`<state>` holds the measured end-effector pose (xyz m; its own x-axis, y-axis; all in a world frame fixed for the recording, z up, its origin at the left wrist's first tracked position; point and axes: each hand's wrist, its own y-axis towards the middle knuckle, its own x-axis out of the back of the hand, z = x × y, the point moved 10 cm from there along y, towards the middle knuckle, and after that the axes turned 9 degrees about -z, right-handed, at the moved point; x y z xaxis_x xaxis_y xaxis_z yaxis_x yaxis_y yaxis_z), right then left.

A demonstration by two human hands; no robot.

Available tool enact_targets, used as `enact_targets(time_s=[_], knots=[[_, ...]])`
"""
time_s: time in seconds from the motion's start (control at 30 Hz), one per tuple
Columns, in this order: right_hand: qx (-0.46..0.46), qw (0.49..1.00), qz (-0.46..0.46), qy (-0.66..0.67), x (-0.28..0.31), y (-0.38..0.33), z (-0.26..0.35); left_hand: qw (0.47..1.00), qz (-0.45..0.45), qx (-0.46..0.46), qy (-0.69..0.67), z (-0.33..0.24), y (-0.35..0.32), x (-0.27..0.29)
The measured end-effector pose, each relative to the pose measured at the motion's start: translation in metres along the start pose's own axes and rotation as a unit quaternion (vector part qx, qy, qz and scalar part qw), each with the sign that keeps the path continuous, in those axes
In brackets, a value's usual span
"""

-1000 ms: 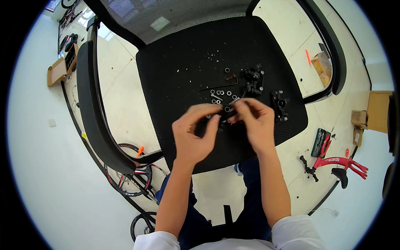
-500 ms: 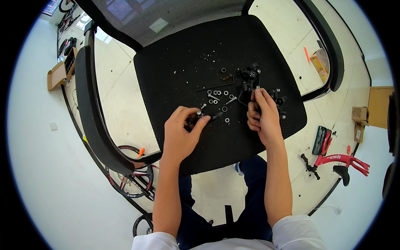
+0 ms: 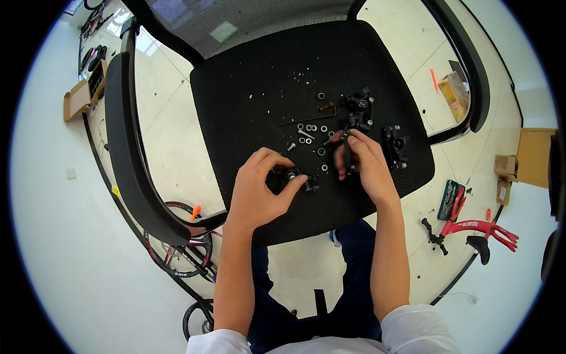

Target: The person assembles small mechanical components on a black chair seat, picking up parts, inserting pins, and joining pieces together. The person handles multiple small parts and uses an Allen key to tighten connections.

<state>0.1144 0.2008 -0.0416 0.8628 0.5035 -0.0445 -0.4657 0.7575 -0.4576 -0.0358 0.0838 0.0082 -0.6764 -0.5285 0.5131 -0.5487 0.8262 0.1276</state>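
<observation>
One black caliper [image 3: 293,174], probably stiff, dense and best held by its body, was pinched in the left fingers [image 3: 292,188]; one dark bar [image 3: 347,154], gripped by the right fingers [image 3: 361,146].

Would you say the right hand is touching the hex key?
Apart: the head view shows black seat between the right hand and the hex key.
</observation>
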Motion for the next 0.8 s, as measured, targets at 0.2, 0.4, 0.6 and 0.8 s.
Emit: enact_targets(time_s=[0.2, 0.4, 0.6, 0.8], knots=[[0.058, 0.997, 0.004, -0.052, -0.006, 0.001, 0.006, 0.997, -0.047, 0.040, 0.056, 0.016, 0.007, -0.013], [0.103, 0.982, -0.080, -0.137, 0.011, 0.001, 0.011, 0.983, -0.076, 0.078, 0.148, 0.010, 0.020, -0.036], [0.092, 0.980, -0.099, -0.144, 0.023, 0.001, 0.014, 0.976, -0.106, 0.045, 0.184, 0.011, 0.021, -0.042], [0.169, 0.954, -0.122, -0.215, 0.028, -0.003, 0.029, 0.987, -0.133, 0.085, 0.034, 0.021, 0.022, -0.018]])
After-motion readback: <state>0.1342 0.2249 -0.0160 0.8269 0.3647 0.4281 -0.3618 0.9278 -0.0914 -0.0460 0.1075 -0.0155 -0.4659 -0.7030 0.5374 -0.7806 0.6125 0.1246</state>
